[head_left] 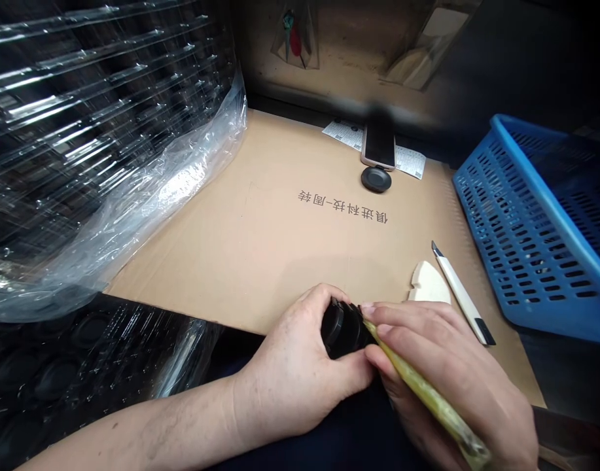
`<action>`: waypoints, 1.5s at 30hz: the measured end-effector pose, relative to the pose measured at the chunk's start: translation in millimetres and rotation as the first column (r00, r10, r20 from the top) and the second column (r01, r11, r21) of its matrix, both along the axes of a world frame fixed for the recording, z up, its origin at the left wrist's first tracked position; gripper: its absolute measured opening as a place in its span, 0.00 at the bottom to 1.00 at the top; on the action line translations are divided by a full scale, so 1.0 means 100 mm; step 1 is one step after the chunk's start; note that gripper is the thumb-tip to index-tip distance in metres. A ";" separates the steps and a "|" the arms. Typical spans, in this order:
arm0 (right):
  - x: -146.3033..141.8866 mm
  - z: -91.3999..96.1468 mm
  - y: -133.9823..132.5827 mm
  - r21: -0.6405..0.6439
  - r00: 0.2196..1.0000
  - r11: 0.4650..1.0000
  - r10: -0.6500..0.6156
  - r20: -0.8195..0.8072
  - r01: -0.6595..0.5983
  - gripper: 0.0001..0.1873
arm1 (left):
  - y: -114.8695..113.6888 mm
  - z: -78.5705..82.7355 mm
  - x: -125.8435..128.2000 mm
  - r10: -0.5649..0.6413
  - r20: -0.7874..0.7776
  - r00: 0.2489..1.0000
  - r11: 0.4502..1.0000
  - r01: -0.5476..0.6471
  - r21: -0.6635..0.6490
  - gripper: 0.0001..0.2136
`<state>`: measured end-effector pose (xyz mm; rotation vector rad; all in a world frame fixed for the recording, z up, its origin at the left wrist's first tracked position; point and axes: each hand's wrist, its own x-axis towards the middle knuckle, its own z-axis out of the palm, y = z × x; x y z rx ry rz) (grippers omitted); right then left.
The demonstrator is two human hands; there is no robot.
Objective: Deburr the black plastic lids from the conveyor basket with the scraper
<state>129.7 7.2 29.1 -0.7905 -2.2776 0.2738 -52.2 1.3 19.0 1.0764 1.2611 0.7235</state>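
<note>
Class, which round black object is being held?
The black cylinder in the left hand; the other, a flat disc, lies on the cardboard.

A cardboard-topped workbench point(221, 261) meets a tan wooden wall point(339, 59) in dim light.

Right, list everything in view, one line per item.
clear plastic trays: stack, colourless, film-wrapped, far left
cardboard sheet: one, tan, centre
blue basket: one, blue, right
utility knife: one, white and black, on cardboard, right
fan-shaped piece: one, cream, beside knife
phone: one, pink-backed, far cardboard edge
round disc: one, black, before phone
printed papers: several, white, behind phone
black round part: one, black, in left hand
yellow strip: one, yellow, in right hand
left hand: one, near edge
right hand: one, near edge
</note>
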 end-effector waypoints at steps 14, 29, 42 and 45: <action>-0.04 -0.15 -0.05 -0.232 0.952 0.973 -0.066 -0.299 -0.005 0.23 | 0.00 0.02 0.00 -0.013 0.021 1.000 1.000 0.013 0.006 0.18; -0.06 -0.02 0.01 -0.031 0.999 0.999 0.035 -0.013 -0.036 0.15 | 0.01 0.02 0.00 -0.050 -0.033 0.998 0.997 0.052 0.063 0.16; -0.11 -0.10 -0.02 -0.193 0.967 0.981 -0.040 -0.252 -0.010 0.19 | 0.01 0.03 0.01 -0.059 -0.036 0.998 0.995 0.062 0.079 0.16; -0.11 -0.11 -0.01 -0.191 0.971 0.981 -0.058 -0.233 0.013 0.18 | 0.01 0.02 0.02 -0.062 -0.036 0.997 0.994 0.065 0.090 0.15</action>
